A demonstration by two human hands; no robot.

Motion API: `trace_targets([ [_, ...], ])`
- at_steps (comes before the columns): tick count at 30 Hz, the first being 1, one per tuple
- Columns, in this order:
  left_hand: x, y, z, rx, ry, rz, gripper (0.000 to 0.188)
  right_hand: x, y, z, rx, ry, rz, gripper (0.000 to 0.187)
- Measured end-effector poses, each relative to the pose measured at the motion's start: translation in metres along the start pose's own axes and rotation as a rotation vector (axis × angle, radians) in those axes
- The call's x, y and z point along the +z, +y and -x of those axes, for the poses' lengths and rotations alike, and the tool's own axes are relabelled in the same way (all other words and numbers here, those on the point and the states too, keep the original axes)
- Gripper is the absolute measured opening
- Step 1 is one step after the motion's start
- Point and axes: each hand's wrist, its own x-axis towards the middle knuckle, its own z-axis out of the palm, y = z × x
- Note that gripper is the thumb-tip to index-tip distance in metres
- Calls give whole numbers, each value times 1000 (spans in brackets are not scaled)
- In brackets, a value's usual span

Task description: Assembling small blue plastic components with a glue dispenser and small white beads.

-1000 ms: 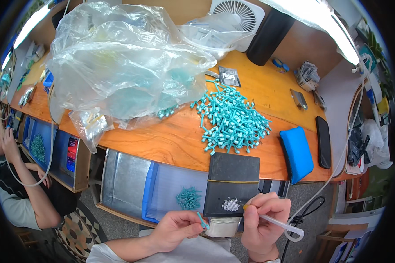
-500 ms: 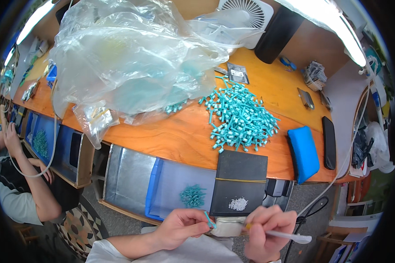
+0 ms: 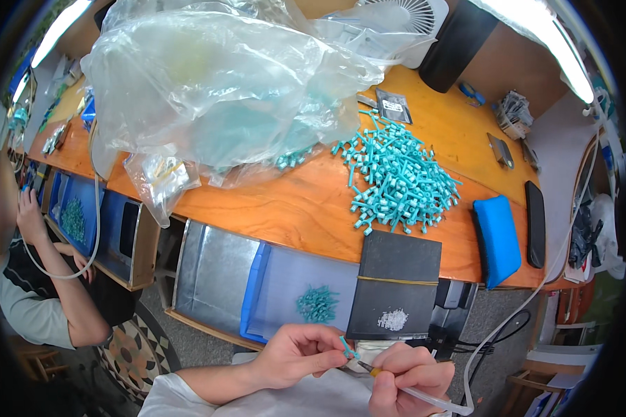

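My left hand (image 3: 298, 356) pinches a small turquoise plastic stick part (image 3: 347, 345) between thumb and fingertips. In my right hand (image 3: 412, 379) is a pen-shaped tool (image 3: 375, 372) with a dark tip, a yellow collar and a pale hose (image 3: 428, 397) at its rear. The tip is at the turquoise part; whether they touch I cannot tell. Just beyond my hands, a small heap of tiny white pieces (image 3: 393, 320) lies on a black pad (image 3: 398, 267) with a rubber band around it. To its left, a blue tray (image 3: 278, 278) holds a cluster of turquoise parts (image 3: 317, 304).
A large pile of turquoise parts (image 3: 400, 181) covers the bench (image 3: 271, 215) beyond the pad. A big clear plastic bag (image 3: 215, 90) stands left of it. At right lie a blue pouch (image 3: 497, 241) and a black case (image 3: 535, 224). Another person (image 3: 52, 299) sits at far left.
My right hand has moved left, bringing the tool's tip to the turquoise part in my left hand. The whole scene has shifted slightly right in view.
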Motion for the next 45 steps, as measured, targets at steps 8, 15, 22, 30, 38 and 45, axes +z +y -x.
trace_targets([
  [8, 1, 2, -1, -2, 30, -7, 8, -1, 0, -1, 2, -15, 13, 19],
  [15, 2, 10, -2, -6, 60, -107, 8, 1, 0, -2, 22, 11, -16, 18],
  [22, -2, 9, -3, 40, -36, -144, 10, -3, -9, -8, 57, -3, 14, 18],
  [30, -5, 6, 0, 24, -23, -79, 11, -3, 2, -17, 134, 216, 355, 20],
  [38, -2, 7, -2, -2, -35, -59, 10, -4, 1, -18, 168, 153, 395, 21],
  [45, -4, 6, -1, 1, -40, -35, 10, -4, 4, -18, 138, 132, 421, 22],
])
